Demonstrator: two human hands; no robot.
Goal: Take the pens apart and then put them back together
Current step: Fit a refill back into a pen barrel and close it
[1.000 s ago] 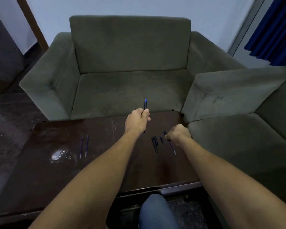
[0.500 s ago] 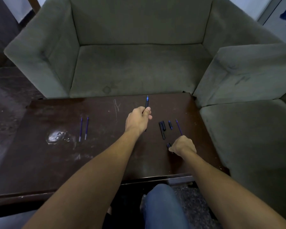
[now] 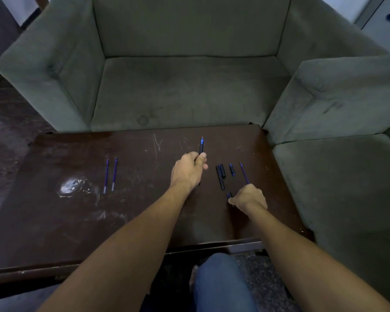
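Note:
My left hand [image 3: 188,171] grips a black pen with a blue tip [image 3: 201,147], held upright over the middle of the dark wooden table [image 3: 54,221]. My right hand [image 3: 249,198] rests on the table nearer the front, fingers closed on a small dark pen piece [image 3: 229,195]. Just beyond it lie two black barrel parts [image 3: 220,176], a short dark piece [image 3: 232,169] and a thin blue refill [image 3: 244,175]. Two more blue refills [image 3: 110,174] lie side by side on the table's left.
A shiny smear [image 3: 71,188] marks the table at the left. A grey-green sofa [image 3: 189,86] stands behind the table, and another seat [image 3: 336,188] adjoins its right edge. My knee in blue jeans [image 3: 221,282] is below the front edge.
The view has tilted down. My right hand has drawn back from the pen parts toward the front edge with a small piece; the blue refill now lies uncovered. My left hand keeps its pen.

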